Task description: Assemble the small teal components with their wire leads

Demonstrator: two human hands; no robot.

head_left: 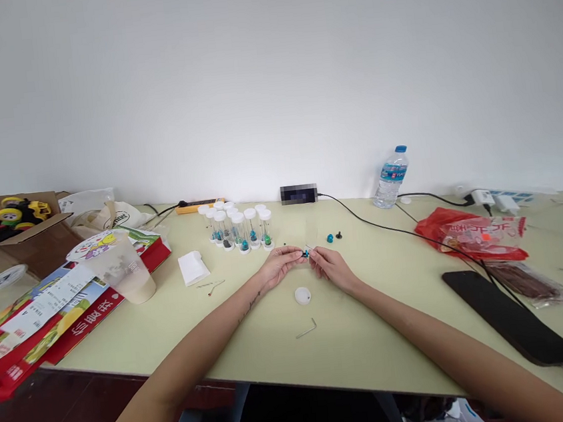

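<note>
My left hand (281, 267) pinches a small blue-and-black part (307, 254) above the middle of the table. Close against it, my right hand (331, 266) is closed, with a thin light-coloured piece at its fingertips; its kind is too small to make out. Just below the hands lies a round white cap (302, 295), and nearer me an L-shaped hex key (307, 330). Beyond my right hand sit a loose blue part (330, 238) and a small black part (339, 235).
Several clear tubes (266, 229) with white caps stand behind my left hand. White paper (193, 268) and thin metal pieces (213, 286) lie leftward, near a drink cup (130, 274). A water bottle (391, 178), cable (394, 226) and black phone-like slab (508, 314) are rightward.
</note>
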